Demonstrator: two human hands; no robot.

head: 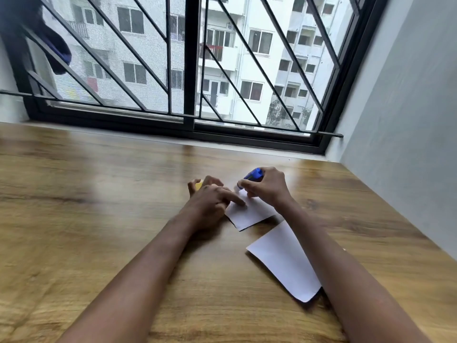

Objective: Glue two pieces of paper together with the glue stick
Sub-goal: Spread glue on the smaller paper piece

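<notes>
- The right hand [268, 188] gripped the blue glue stick [254, 175] with its fingers curled round it. The tip touched the far corner of the first paper [249, 212], just right of the frame's centre.
- The left hand [210, 201] pressed one straight finger on that paper's left part, while its thumb and curled fingers pinched a yellow cap [199, 185].
- The second paper [284, 262] lay lower right, just apart from the first, its right edge hidden by the right forearm.
- Both papers lay on the wooden surface [99, 194] below a barred window [188, 58].
</notes>
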